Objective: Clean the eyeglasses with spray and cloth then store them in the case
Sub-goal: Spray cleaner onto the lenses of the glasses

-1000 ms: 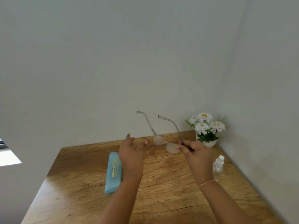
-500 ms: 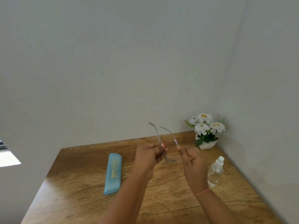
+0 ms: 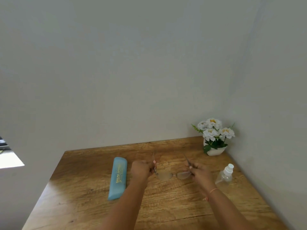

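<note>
The rimless eyeglasses (image 3: 172, 175) hang just above the wooden table (image 3: 166, 213), between the blue case (image 3: 117, 178) and the spray bottle (image 3: 224, 175); the left hand (image 3: 143, 169) and right hand (image 3: 198, 170) each pinch a temple near its hinge; the glasses look light, thin and fragile, best held by those temples; the clear lenses are hard to make out, and no cloth is in view.

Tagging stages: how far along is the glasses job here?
Done: nothing I can confirm; whether the lenses were sprayed can't be told. In hand: left hand and right hand each pinch a temple of the glasses, held open. Left: bottle stands apart at the right, no cloth in view, case lies closed.
</note>
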